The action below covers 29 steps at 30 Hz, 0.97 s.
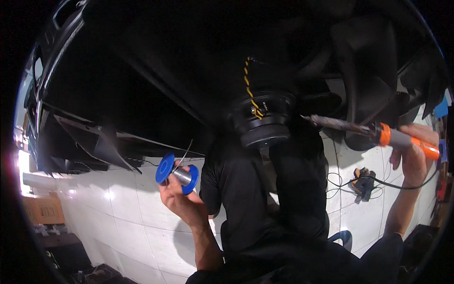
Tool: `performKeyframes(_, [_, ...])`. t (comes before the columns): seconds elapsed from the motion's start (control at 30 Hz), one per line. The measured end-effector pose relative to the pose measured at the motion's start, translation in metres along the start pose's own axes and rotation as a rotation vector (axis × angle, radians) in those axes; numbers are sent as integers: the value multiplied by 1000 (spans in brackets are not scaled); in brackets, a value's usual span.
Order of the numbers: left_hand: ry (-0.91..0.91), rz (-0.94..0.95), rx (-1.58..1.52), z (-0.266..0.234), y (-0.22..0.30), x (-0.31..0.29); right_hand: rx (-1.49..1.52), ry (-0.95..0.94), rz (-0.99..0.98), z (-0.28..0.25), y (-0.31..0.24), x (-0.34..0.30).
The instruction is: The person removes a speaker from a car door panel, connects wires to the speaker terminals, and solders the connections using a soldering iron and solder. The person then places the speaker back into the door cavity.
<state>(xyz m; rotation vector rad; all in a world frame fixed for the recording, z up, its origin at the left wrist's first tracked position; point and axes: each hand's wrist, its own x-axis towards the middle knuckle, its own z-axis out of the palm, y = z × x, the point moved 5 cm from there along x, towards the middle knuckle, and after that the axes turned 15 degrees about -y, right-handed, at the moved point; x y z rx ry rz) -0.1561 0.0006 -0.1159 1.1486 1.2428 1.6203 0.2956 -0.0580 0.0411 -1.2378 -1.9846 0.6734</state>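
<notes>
Left hand [182, 199]: fingers clamped on blue solder spool [177, 173], loose wire end raised for feeding. Right hand [414, 151]: fingers wrapped round orange-handled soldering iron [378, 132], tip aimed toward black speaker [262, 124] with twisted yellow-black wires [249, 90].

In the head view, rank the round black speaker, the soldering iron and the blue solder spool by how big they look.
1. Soldering iron, longest.
2. Round black speaker.
3. Blue solder spool, smallest, though differing distance from the camera makes true sizes unsure.

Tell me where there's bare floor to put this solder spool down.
The widest bare patch of white tiled floor lies below the left hand and its blue solder spool, between the cardboard box and the dark clothing. By the right hand holding the soldering iron, the tiles are crowded with black cables and a small tool.
</notes>
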Motion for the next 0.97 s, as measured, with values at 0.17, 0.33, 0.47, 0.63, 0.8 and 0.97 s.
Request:
performKeyframes(0.17, [52, -74, -98, -47, -27, 0, 225, 182, 83, 4, 25, -90])
performKeyframes(0.33, [67, -205, -257, -82, -56, 1, 339, 607, 360, 14, 41, -170])
performKeyframes(0.47, [189, -341, -272, -93, -81, 11, 340, 1006, 638, 20, 83, -280])
performKeyframes(0.63, [368, -569, -577, -157, -143, 25, 240, 1395, 964, 65, 135, -420])
performKeyframes(0.8, [412, -770, -410, -215, -195, 30, 138, 1270, 1240, 109, 165, -435])
performKeyframes(0.97, [551, -953, -310, -253, -259, 20, 129, 1157, 1192, 135, 207, -423])
